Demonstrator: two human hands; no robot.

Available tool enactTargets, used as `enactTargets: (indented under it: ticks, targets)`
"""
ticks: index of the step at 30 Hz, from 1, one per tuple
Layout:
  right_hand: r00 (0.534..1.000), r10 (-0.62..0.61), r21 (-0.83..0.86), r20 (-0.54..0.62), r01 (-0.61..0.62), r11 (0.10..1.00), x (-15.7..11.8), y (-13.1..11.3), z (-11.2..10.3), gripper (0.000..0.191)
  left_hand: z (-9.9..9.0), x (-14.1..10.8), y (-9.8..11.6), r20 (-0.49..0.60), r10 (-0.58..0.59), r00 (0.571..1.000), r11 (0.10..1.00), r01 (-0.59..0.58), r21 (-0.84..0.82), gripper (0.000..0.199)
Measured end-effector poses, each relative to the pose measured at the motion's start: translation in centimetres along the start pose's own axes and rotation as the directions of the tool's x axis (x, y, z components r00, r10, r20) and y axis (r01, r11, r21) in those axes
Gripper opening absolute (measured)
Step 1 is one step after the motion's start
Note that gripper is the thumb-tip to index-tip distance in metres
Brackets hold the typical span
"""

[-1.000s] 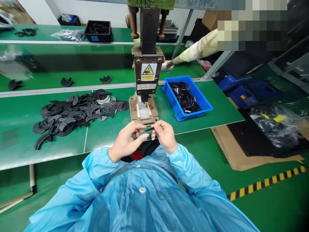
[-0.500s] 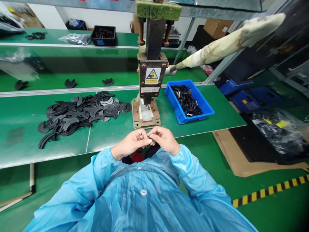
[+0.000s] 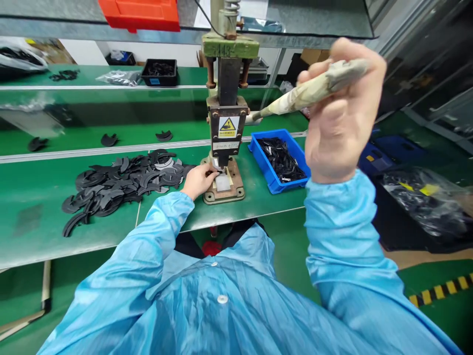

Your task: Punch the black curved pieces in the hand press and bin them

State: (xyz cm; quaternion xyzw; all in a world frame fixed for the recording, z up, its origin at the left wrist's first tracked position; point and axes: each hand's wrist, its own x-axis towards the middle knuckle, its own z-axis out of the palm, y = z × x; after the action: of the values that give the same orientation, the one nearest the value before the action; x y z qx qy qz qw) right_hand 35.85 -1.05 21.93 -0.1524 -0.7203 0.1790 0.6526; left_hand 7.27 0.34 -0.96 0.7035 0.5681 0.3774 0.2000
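My left hand (image 3: 200, 180) is at the base plate (image 3: 233, 185) of a hand press (image 3: 228, 113), thumb and fingers pinched together under the ram (image 3: 222, 159). A small dark piece (image 3: 219, 171) shows at its fingertips; its shape is mostly hidden. My right hand (image 3: 338, 113) is raised on the right, its fingers bent around the tape-wrapped press lever (image 3: 299, 97), close to the lever's outer end. Left of the press lies a pile of curved black plastic pieces (image 3: 121, 185), right beside my left hand.
A blue bin (image 3: 271, 185) of small black parts stands right of the press. Several curved pieces, one of them a lone black piece (image 3: 109, 140), lie behind the rail. A black bin (image 3: 159, 73) stands farther back. An orange-red bin (image 3: 140, 14) sits on the shelf above.
My hands, together in front of my body before, have parted. The left has moved forward to the press base; the right has risen to the lever. The camera view has shifted slightly.
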Motion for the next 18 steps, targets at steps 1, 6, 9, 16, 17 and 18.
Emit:
enactTargets:
  ticks: [1,6,9,16,17,18]
  targets:
    - [0.999,0.0,-0.011,0.053,0.0,1.0,0.9,-0.3,0.3,0.058,0.0,0.4,0.1,0.03,0.049,0.998,0.997,-0.05,0.051,0.013]
    - [0.998,0.031,-0.04,0.047,-0.029,0.999,0.4,-1.1,2.1,0.03,-0.1,1.0,0.4,0.121,0.165,0.979,0.978,-0.179,0.11,0.015]
    - [1.0,0.016,-0.022,-0.006,-0.016,1.0,-3.4,-1.2,2.7,0.038,0.1,0.6,0.3,0.092,0.116,0.989,0.991,-0.122,0.061,0.014]
    - [0.999,-0.049,-0.171,-0.002,0.048,0.984,-12.4,0.9,2.5,0.031,1.6,-0.6,0.7,0.014,-0.136,0.991,0.982,0.137,-0.13,0.021]
    - [0.998,-0.064,-0.179,-0.017,0.06,0.982,-13.0,1.3,2.6,0.03,1.4,-0.7,0.7,0.032,-0.127,0.991,0.981,0.131,-0.145,0.022]
    - [0.996,-0.079,-0.181,-0.035,0.072,0.981,-13.3,1.7,2.7,0.029,1.0,-0.7,0.6,0.051,-0.104,0.993,0.983,0.111,-0.148,0.023]
